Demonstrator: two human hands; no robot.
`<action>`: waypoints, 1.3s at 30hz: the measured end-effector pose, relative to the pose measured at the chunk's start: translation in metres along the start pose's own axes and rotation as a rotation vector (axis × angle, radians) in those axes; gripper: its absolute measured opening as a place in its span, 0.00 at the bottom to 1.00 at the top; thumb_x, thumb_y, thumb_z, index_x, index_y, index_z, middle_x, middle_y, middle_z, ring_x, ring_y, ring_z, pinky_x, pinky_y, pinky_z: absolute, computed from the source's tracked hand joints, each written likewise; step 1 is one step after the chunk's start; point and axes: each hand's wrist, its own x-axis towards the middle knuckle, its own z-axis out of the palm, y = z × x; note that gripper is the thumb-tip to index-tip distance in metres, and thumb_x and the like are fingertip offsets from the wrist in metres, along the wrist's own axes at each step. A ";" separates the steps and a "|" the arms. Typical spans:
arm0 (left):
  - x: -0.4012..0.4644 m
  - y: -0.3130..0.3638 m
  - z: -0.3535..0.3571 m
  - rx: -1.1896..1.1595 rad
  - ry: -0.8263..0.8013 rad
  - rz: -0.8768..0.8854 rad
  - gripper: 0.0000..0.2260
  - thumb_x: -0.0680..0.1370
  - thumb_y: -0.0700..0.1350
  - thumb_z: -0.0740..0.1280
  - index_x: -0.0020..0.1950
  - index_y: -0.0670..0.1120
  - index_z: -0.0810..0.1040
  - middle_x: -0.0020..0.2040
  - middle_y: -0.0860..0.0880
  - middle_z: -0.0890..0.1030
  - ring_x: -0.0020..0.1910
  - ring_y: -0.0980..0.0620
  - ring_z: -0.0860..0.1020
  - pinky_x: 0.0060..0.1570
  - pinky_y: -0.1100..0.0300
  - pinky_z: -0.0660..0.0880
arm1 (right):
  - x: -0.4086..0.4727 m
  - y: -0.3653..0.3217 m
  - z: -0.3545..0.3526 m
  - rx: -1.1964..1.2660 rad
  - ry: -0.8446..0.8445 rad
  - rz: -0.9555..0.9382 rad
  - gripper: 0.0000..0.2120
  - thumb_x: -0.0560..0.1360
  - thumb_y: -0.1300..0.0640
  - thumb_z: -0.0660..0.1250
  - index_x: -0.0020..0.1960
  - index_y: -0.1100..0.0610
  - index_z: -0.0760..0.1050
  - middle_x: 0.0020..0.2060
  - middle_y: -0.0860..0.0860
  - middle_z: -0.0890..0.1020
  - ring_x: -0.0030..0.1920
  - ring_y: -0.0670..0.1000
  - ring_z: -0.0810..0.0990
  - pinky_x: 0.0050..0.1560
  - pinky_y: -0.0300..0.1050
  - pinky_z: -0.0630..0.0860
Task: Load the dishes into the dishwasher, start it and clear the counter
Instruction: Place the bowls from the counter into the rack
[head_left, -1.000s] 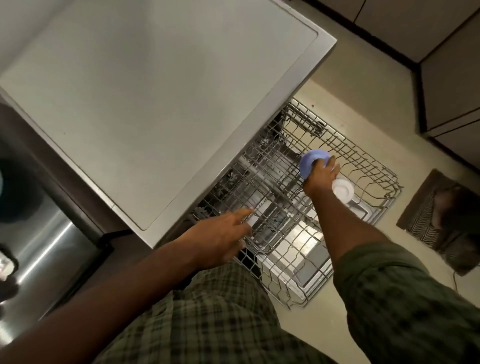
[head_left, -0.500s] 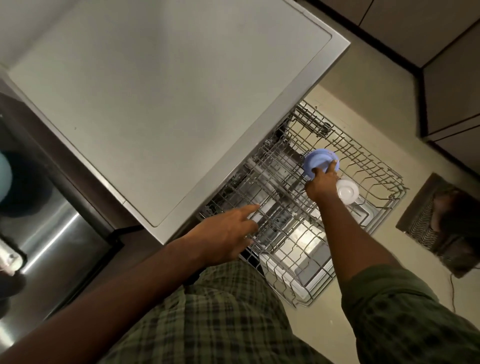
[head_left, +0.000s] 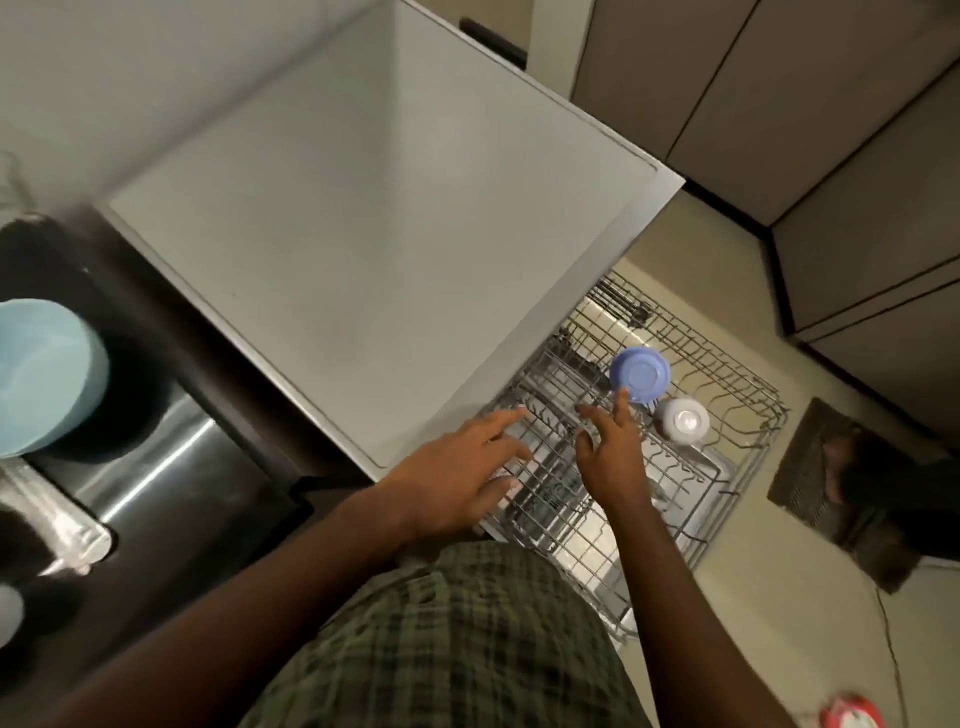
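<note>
A blue bowl (head_left: 640, 374) sits upside down in the pulled-out wire dishwasher rack (head_left: 737, 415). Right beside it stands a white cup (head_left: 683, 420), also upside down. My right hand (head_left: 610, 452) hovers over the rack with fingers spread, one fingertip just below the blue bowl's rim. My left hand (head_left: 457, 473) is held over the rack's near-left part, fingers straight and holding nothing. The white dishwasher top (head_left: 374, 249) hides the rack's back part.
A light blue bowl (head_left: 41, 374) lies in the steel sink (head_left: 156, 467) at the left. A dark mat (head_left: 841, 488) lies on the floor right of the rack. Grey cabinet doors (head_left: 831, 156) stand beyond. A red and white object (head_left: 852, 714) shows at the bottom right.
My right hand has let go of the blue bowl, which now rests in the rack, and pulled back with open fingers. The view has tilted up and shifted left.
</note>
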 end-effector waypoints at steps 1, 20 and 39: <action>-0.008 -0.004 -0.002 -0.027 0.030 -0.005 0.17 0.86 0.54 0.61 0.74 0.56 0.70 0.85 0.56 0.50 0.81 0.53 0.59 0.73 0.47 0.70 | -0.008 -0.006 0.000 0.000 0.004 -0.019 0.19 0.80 0.60 0.69 0.69 0.47 0.78 0.84 0.52 0.50 0.82 0.59 0.56 0.77 0.62 0.62; -0.179 -0.092 -0.010 -0.251 0.715 -0.398 0.16 0.82 0.47 0.68 0.70 0.49 0.78 0.79 0.51 0.67 0.80 0.60 0.60 0.77 0.65 0.61 | -0.097 -0.255 0.083 0.339 -0.438 -0.614 0.18 0.81 0.62 0.69 0.68 0.47 0.77 0.62 0.44 0.82 0.62 0.41 0.81 0.60 0.39 0.80; -0.250 -0.144 -0.018 -0.915 1.203 -0.931 0.15 0.82 0.51 0.70 0.67 0.51 0.78 0.59 0.55 0.82 0.58 0.57 0.81 0.63 0.52 0.80 | -0.121 -0.316 0.176 -0.078 -0.832 -0.780 0.28 0.85 0.58 0.63 0.82 0.48 0.61 0.78 0.41 0.66 0.74 0.38 0.66 0.66 0.22 0.62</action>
